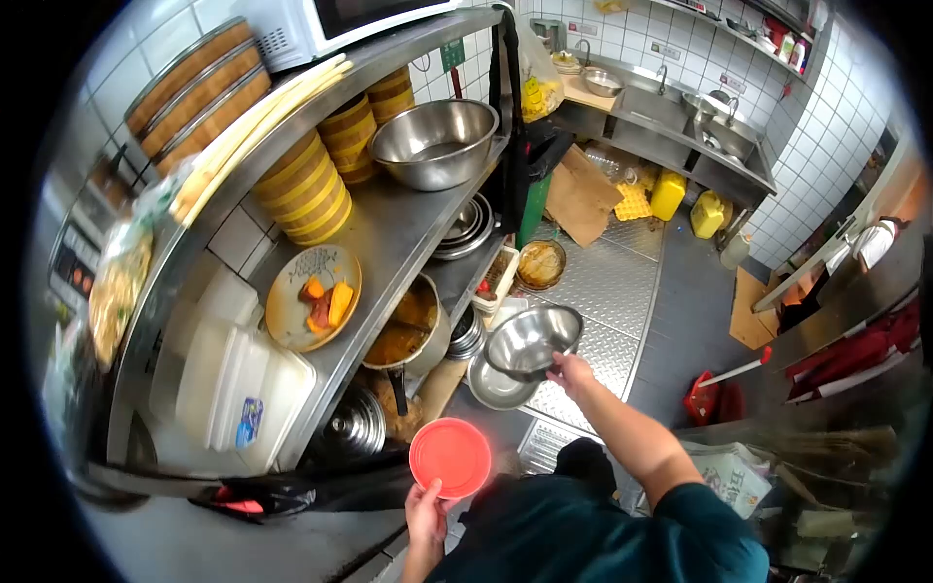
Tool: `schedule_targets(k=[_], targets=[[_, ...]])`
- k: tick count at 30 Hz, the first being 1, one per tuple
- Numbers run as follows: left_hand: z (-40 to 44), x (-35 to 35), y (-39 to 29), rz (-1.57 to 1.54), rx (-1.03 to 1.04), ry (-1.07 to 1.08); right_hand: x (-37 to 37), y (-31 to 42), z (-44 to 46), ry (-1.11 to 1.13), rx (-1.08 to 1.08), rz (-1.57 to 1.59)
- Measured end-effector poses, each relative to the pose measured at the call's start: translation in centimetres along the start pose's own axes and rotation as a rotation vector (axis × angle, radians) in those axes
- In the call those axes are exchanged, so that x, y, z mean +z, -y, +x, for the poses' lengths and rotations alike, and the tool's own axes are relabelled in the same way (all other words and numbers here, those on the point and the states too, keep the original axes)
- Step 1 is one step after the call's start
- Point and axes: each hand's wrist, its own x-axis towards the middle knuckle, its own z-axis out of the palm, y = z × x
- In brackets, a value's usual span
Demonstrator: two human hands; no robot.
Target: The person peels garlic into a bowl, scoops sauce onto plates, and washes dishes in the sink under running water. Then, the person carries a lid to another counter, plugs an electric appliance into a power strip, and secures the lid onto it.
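My left hand grips the lower edge of a round red plastic item, a lid or shallow dish, with the thumb on top. Out to the right, my right hand has its fingers closed on the rim of a steel bowl. That bowl is tilted and partly overlaps another metal bowl lower down. Left of them, a pot with brown liquid and a dark-handled ladle stands on the lower shelf. A plate of orange and reddish food pieces is on the shelf above.
The steel shelf runs along the left, bearing yellow striped containers, a large steel bowl and plastic boxes. Sinks line the back wall. Yellow jugs and a red dustpan stand on the floor.
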Motion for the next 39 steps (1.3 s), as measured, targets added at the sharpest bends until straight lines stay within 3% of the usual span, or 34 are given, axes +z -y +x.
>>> schedule_targets(k=[8, 9, 11, 14, 15, 17, 19, 20, 24, 26, 27, 31, 35, 39], targets=[[0.8, 6.5, 6.1, -0.180, 0.175, -0.281, 18.4, 12.4, 18.7, 0.179, -0.021, -0.082], [1.0, 7.9, 7.3, -0.194, 0.216, -0.281, 21.0, 14.5, 19.5, 0.192, -0.015, -0.082], [1.5, 10.8, 10.3, -0.161, 0.233, -0.426, 24.0, 16.8, 23.8, 0.424, 0.000, -0.124], [0.7, 18.7, 10.9, -0.265, 0.241, -0.533, 25.9, 18.1, 25.7, 0.385, -0.065, -0.196], [1.5, 19.5, 12.7, -0.271, 0.268, -0.539, 25.2, 19.2, 24.0, 0.395, 0.004, -0.364], [2.5, 22.6, 13.4, -0.304, 0.237, -0.518, 21.5, 18.4, 23.6, 0.746, -0.013, -0.462], [4.1, 25.9, 12.4, -0.259, 0.213, -0.411, 16.6, 18.4, 21.2, 0.942, -0.010, -0.737], [4.8, 27.3, 11.6, -0.229, 0.194, -0.359, 13.4, 17.1, 21.3, 1.063, 0.194, -0.639], [7.8, 33.0, 9.0, -0.159, 0.153, -0.324, 4.1, 19.4, 14.0, 1.151, 0.458, -0.633], [10.0, 32.9, 9.1, -0.059, 0.129, -0.231, 0.5, 20.3, 11.6, 1.176, 0.539, -0.513], [11.2, 33.2, 9.1, -0.008, 0.114, -0.173, -1.3, 19.7, 11.9, 1.182, 0.685, -0.310], [13.8, 38.5, 6.9, 0.088, 0.043, -0.003, -6.7, 23.3, 8.8, 1.049, 0.385, -0.069], [15.8, 42.7, 6.9, 0.305, -0.006, 0.300, -10.8, 27.3, 4.4, 0.866, 0.043, -0.167], [16.5, 47.2, 8.2, 0.443, -0.107, 0.569, -16.6, 27.3, 2.0, 0.659, -0.088, 0.019]])
